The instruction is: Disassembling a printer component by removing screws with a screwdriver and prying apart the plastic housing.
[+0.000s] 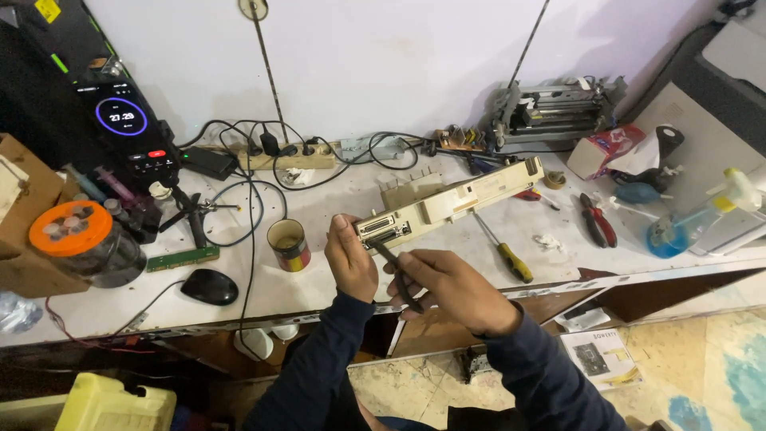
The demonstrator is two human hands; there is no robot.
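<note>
My left hand (pixel 351 259) grips the near end of a long beige plastic panel (pixel 455 199) that carries a metal connector port (pixel 383 229). The panel slants up and away to the right over the white workbench (pixel 263 279). A dark slim tool (pixel 396 271), seemingly a screwdriver, is gripped in my right hand (pixel 451 289), with its tip against the connector end of the panel. Both sleeves are dark blue.
On the bench are a yellow-handled screwdriver (pixel 504 251), red-handled pliers (pixel 598 221), a small tin can (pixel 288 244), a black mouse (pixel 209 286), a green circuit strip (pixel 183 258), a power strip with cables (pixel 279 156), a phone on a stand (pixel 128 124), an orange-lidded jar (pixel 80 243) and a grey printer mechanism (pixel 550 112).
</note>
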